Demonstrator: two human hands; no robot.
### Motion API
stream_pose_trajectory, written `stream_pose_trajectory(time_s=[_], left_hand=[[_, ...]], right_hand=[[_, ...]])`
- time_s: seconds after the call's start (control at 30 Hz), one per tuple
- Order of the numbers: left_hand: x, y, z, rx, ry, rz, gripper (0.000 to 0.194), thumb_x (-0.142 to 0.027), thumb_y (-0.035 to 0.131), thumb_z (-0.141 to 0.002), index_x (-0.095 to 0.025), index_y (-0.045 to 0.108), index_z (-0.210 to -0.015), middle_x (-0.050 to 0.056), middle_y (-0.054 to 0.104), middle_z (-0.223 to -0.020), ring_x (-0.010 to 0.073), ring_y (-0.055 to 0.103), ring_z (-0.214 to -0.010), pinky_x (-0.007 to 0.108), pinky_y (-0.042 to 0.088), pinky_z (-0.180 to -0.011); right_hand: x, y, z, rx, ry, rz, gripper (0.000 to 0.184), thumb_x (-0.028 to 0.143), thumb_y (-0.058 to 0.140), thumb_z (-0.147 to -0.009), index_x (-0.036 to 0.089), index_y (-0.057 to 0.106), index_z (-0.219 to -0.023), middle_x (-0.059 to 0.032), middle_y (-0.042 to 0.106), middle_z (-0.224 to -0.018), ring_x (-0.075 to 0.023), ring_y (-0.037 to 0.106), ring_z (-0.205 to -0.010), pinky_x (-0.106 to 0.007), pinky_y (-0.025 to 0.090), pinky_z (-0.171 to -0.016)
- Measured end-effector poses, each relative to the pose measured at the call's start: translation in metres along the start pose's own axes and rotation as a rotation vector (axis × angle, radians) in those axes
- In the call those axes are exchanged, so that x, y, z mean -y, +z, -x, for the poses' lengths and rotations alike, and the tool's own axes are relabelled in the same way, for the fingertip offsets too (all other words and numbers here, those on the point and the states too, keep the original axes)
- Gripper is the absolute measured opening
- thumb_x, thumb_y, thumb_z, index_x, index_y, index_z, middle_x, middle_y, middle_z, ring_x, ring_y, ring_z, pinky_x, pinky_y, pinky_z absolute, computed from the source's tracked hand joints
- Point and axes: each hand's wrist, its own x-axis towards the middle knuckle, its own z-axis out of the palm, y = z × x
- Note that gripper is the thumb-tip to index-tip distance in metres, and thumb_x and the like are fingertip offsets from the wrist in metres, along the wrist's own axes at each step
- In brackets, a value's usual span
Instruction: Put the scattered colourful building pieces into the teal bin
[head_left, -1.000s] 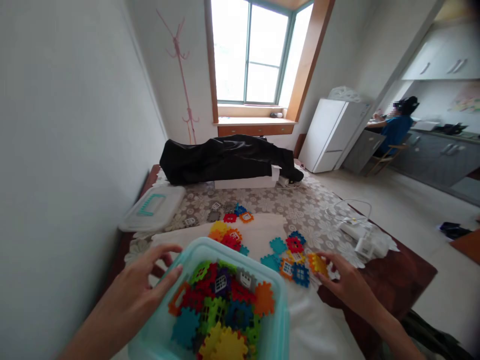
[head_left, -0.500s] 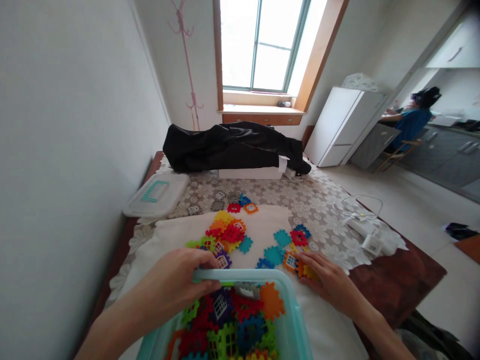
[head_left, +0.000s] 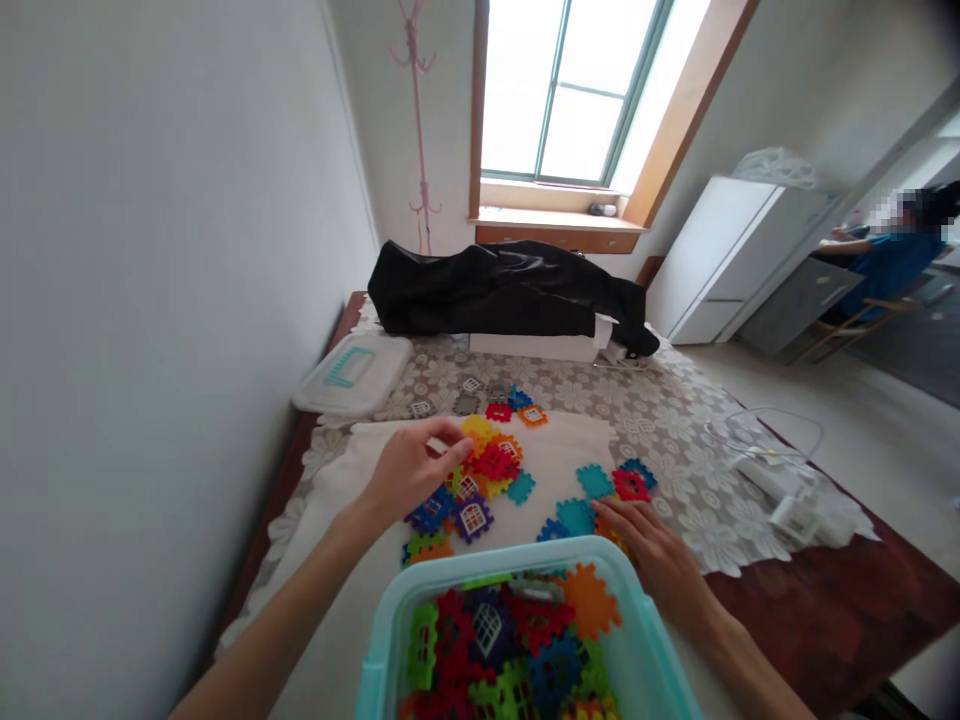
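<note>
Head view shows our left hand (head_left: 411, 472), fingers loosely apart, just over a heap of bright plastic interlocking tiles (head_left: 487, 468) already out on a white cloth (head_left: 570, 440), while more fill the teal plastic tub (head_left: 480, 553) and our right hand (head_left: 651, 553), fingers together, lies just beside a teal tile (head_left: 576, 516).

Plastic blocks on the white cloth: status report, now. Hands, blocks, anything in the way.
Left hand open over the block pile. Right hand resting on blocks. Teal tub, full of blocks, nearer the camera than both hands.
</note>
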Motion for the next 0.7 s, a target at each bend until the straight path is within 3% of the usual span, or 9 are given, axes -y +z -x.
stream_pose_trajectory(time_s=[0.07,0.13,0.27,0.3,0.37,0.47,0.5,0.6,0.7], left_hand=[[0.023,0.012,-0.009,-0.116,0.117,-0.052,0.029,-0.045,0.07,-0.102,-0.018,0.078,-0.108,0.009,0.076,-0.122,0.0243,0.07,-0.118,0.036,0.056,-0.106],[0.04,0.024,-0.014,-0.121,0.168,-0.056,0.024,-0.04,0.072,-0.099,-0.018,0.078,-0.107,0.011,0.074,-0.133,0.0266,0.067,-0.129,0.044,0.048,-0.122],[0.063,0.042,-0.021,-0.185,0.109,0.122,0.029,-0.045,0.071,-0.096,-0.018,0.079,-0.104,0.013,0.075,-0.133,0.0289,0.069,-0.126,0.045,0.05,-0.118],[0.068,0.043,-0.023,-0.216,0.052,0.217,0.034,-0.049,0.073,-0.093,-0.018,0.079,-0.102,0.013,0.077,-0.127,0.029,0.071,-0.119,0.044,0.053,-0.111],[0.076,0.043,-0.027,-0.303,-0.071,0.406,0.042,-0.059,0.076,-0.087,-0.018,0.078,-0.098,0.012,0.079,-0.111,0.0281,0.073,-0.106,0.041,0.057,-0.1],[0.085,0.039,-0.031,-0.44,-0.178,0.672,0.048,-0.063,0.084,-0.077,-0.018,0.075,-0.091,0.01,0.078,-0.101,0.0271,0.072,-0.104,0.039,0.058,-0.096],[0.086,0.038,-0.031,-0.471,-0.193,0.746,0.049,-0.062,0.086,-0.074,-0.018,0.074,-0.09,0.01,0.078,-0.101,0.0269,0.072,-0.105,0.038,0.059,-0.096],[0.09,0.036,-0.03,-0.503,-0.207,0.84,0.049,-0.06,0.09,-0.072,-0.017,0.073,-0.089,0.009,0.077,-0.1,0.0257,0.072,-0.105,0.037,0.06,-0.095],[0.09,0.038,-0.029,-0.488,-0.198,0.817,0.048,-0.06,0.089,-0.074,-0.017,0.073,-0.089,0.009,0.076,-0.1,0.0253,0.072,-0.104,0.038,0.06,-0.095]], right_hand=[[-0.006,0.003,0.0,-0.046,0.011,-0.054,0.048,0.027,0.066,-0.109,0.029,0.063,-0.157,-0.0075,0.079,-0.137,-0.0269,0.078,-0.119,-0.043,0.073,-0.098],[-0.013,0.001,-0.003,-0.09,0.05,-0.121,0.045,0.031,0.07,-0.108,0.03,0.068,-0.153,-0.0068,0.08,-0.134,-0.0253,0.08,-0.117,-0.039,0.072,-0.097],[-0.008,-0.031,-0.026,-0.186,0.182,-0.311,0.041,0.034,0.076,-0.105,0.031,0.074,-0.146,-0.0068,0.081,-0.135,-0.0242,0.081,-0.117,-0.034,0.069,-0.1],[0.0,-0.044,-0.035,-0.216,0.16,-0.377,0.042,0.035,0.077,-0.105,0.031,0.074,-0.147,-0.0068,0.082,-0.134,-0.0233,0.082,-0.115,-0.031,0.07,-0.096],[0.024,-0.073,-0.055,-0.206,0.06,-0.487,0.046,0.041,0.077,-0.106,0.035,0.072,-0.152,-0.0057,0.083,-0.132,-0.0242,0.08,-0.124,-0.032,0.066,-0.109],[0.068,-0.109,-0.087,-0.051,-0.229,-0.638,0.064,0.065,0.075,-0.103,0.035,0.068,-0.159,-0.0099,0.084,-0.129,-0.0286,0.081,-0.119,-0.039,0.067,-0.11],[0.08,-0.115,-0.096,0.039,-0.28,-0.647,0.072,0.062,0.079,-0.101,0.035,0.062,-0.165,-0.0093,0.083,-0.132,-0.0277,0.08,-0.123,-0.036,0.066,-0.11],[0.094,-0.111,-0.119,0.271,-0.393,-0.686,0.093,0.061,0.084,-0.098,0.035,0.045,-0.178,-0.0094,0.075,-0.151,-0.0265,0.074,-0.139,-0.034,0.06,-0.12],[0.073,-0.073,-0.138,0.179,-0.272,-0.803,0.078,0.077,0.067,-0.104,0.035,0.059,-0.169,-0.0102,0.073,-0.154,-0.0271,0.071,-0.143,-0.04,0.059,-0.123]])
